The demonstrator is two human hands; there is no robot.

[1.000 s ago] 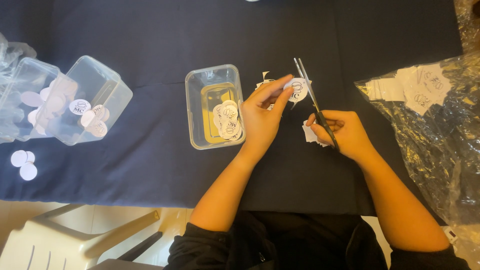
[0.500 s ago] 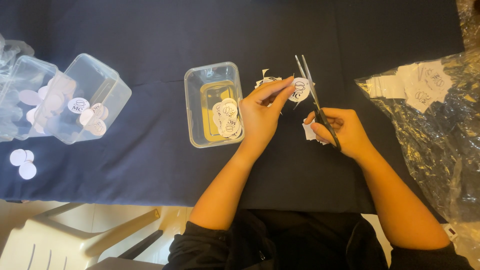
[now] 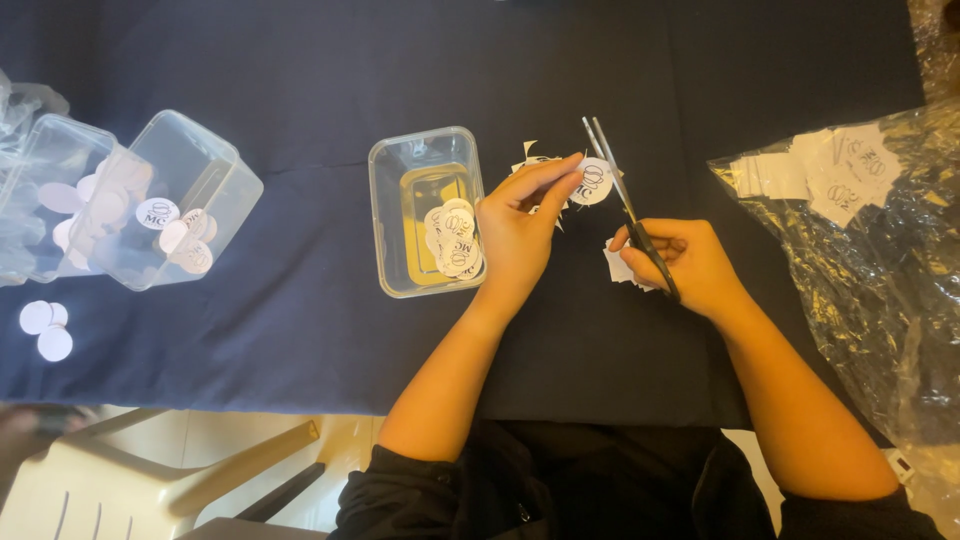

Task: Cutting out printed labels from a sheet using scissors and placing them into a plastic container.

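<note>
Trimming is judged partly done: a round paper label (image 3: 593, 181) is pinched over the counter (image 3: 300, 60) by the left hand (image 3: 520, 225), scissors (image 3: 630, 208) gripped by the right hand (image 3: 685, 262), finished rounds lying in the clear tub (image 3: 428, 212), uncut sheets left in the plastic bag (image 3: 860, 230).

Likely a home or informal craft setup, not a workshop. Desk covered with a dark navy cloth (image 3: 300, 60). Clear plastic food tubs (image 3: 425, 210) hold round white paper cut-outs (image 3: 452, 240). Crinkled clear plastic bag of white printed paper sheets (image 3: 850, 180) at one side. Pale plastic chair (image 3: 150, 480) stands below the desk edge.
</note>
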